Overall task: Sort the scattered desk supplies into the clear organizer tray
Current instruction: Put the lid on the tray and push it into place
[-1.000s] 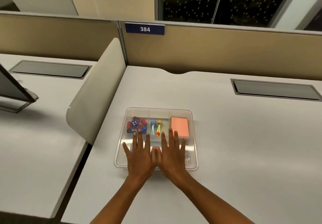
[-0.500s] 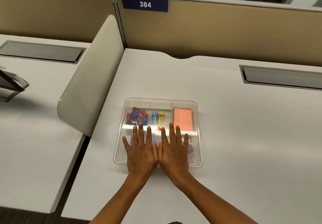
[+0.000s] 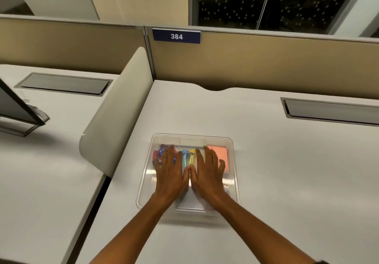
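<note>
A clear organizer tray (image 3: pixel 232 153) sits on the white desk near its front left. Its back compartments hold red and blue binder clips (image 3: pixel 157 154), a blue tube and a yellow tube (image 3: pixel 188 158), and an orange sticky-note pad (image 3: pixel 219 154). Coloured paper clips (image 3: pixel 226 188) show in the front right compartment. My left hand (image 3: pixel 171 178) and my right hand (image 3: pixel 208 178) lie flat side by side over the tray, fingers straight, thumbs touching, holding nothing. They hide the tray's middle.
A rounded beige divider (image 3: pixel 117 118) stands left of the tray, between this desk and the neighbouring one. A tan partition with a "384" sign (image 3: pixel 176 36) runs along the back. A grey cable hatch (image 3: pixel 330 111) is set in the desk at back right.
Both hands have slid forward over the tray, now reaching across the back compartments. The camera view tilted up and blurred slightly; the tray looks unmoved.
</note>
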`<action>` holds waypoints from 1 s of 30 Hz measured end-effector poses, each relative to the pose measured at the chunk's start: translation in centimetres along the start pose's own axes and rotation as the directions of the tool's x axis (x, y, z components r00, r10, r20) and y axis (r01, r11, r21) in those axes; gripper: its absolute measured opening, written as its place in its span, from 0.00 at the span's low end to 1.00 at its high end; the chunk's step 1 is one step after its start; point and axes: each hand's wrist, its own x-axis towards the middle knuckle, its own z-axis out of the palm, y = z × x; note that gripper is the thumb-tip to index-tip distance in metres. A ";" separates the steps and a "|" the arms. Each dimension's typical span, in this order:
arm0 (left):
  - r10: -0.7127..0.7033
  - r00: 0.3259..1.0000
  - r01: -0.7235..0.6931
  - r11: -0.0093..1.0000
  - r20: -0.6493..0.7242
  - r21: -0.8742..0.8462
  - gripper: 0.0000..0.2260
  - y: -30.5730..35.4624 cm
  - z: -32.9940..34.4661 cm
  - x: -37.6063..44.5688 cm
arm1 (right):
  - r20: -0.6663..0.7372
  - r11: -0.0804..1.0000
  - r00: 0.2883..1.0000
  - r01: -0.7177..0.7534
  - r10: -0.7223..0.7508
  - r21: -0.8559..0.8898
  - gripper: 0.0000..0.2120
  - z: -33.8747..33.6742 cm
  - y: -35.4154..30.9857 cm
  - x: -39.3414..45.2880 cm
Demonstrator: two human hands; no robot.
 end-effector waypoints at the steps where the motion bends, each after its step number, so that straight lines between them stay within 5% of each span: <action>1: 0.045 0.999 -0.047 0.997 0.022 0.062 0.31 -0.1 0.3 1.4 | 0.003 0.999 1.000 0.025 -0.025 -0.020 0.27 -0.2 0.2 1.4; 7: 0.104 0.984 -0.141 0.950 0.144 0.277 0.34 -0.4 1.6 7.4 | 0.074 0.987 0.992 0.111 -0.103 -0.116 0.29 -0.5 1.2 6.5; 10: 0.112 0.985 -0.143 0.953 0.130 0.267 0.35 -0.8 2.5 7.6 | 0.079 0.988 0.991 0.115 -0.107 -0.104 0.35 -0.1 1.3 6.8; 14: 0.107 0.987 -0.136 0.954 0.123 0.267 0.31 -1.2 3.2 7.5 | 0.042 0.988 0.995 0.093 -0.088 -0.125 0.28 0.7 1.7 6.8; 30: 0.081 0.983 -0.124 0.956 0.165 0.268 0.30 -1.2 2.6 7.5 | 0.070 0.990 0.995 0.076 -0.069 -0.116 0.34 0.0 1.3 6.6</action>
